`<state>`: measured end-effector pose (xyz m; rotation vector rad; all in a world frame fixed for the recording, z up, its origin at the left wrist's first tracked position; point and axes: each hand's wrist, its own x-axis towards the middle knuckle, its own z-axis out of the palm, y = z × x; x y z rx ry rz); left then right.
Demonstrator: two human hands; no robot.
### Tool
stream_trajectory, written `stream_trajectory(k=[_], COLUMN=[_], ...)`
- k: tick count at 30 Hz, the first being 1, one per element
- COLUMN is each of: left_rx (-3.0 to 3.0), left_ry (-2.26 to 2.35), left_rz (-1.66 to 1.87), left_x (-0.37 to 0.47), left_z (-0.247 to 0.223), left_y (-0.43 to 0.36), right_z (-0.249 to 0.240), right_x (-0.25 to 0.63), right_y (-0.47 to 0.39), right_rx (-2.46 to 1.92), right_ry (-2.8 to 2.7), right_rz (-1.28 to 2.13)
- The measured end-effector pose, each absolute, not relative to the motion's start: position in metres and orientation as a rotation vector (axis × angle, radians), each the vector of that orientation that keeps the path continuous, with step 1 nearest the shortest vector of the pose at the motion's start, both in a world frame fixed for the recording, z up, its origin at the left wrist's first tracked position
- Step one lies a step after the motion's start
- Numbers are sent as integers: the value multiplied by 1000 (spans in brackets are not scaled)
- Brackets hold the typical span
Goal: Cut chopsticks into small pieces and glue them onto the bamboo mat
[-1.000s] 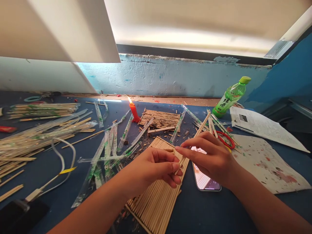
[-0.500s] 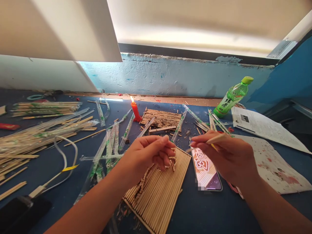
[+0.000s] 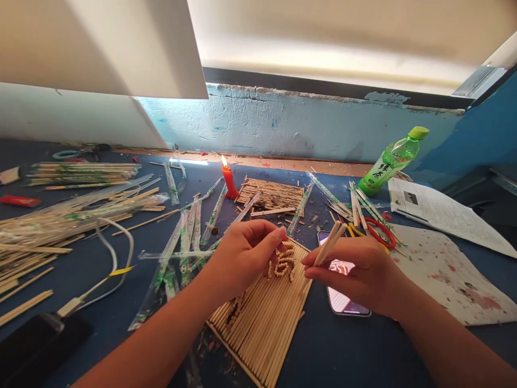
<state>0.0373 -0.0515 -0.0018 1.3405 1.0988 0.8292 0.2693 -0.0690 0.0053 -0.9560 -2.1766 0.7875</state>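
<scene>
A panel of wooden sticks [image 3: 274,318] laid side by side rests on the table in front of me. Small pale bead-like pieces [image 3: 285,264] form curved lines on its surface. My left hand [image 3: 252,250] hovers over the panel's upper part, thumb and forefinger pressed together; whatever is between them is hidden. In my right hand [image 3: 359,269] is a pair of wooden chopsticks [image 3: 332,242], pinched with their upper ends pointing up. Under that hand lies a phone [image 3: 347,304], partly covered, its screen lit with a picture of a similar design.
A lit red candle [image 3: 229,180] stands beyond the panel, beside a smaller scorched stick panel [image 3: 274,194]. Red-handled scissors [image 3: 382,233] lie right of the phone. Wrapped chopsticks [image 3: 83,173] and a white cable [image 3: 131,242] are on the left, a green bottle [image 3: 390,161] at back right.
My right hand has turned, and the chopsticks now point upward over the phone's edge. My left thumb and forefinger have come together lower over the panel. The view has shifted slightly.
</scene>
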Motion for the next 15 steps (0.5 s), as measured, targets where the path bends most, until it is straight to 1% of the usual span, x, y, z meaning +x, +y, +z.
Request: stream_trajectory(k=[6, 10, 15], left_rx=[1707, 1830, 1823], left_ry=[1102, 1116, 1161], left_rz=[576, 569, 576], left_x=[33, 31, 23], left_z=[-8, -8, 6], left_y=[-54, -53, -51], right_z=[-1, -4, -2], right_x=[265, 265, 263], right_y=[-69, -70, -72], right_rx=[-855, -867, -863], right_ry=[-2165, -2195, -2205], right_rz=[702, 640, 616])
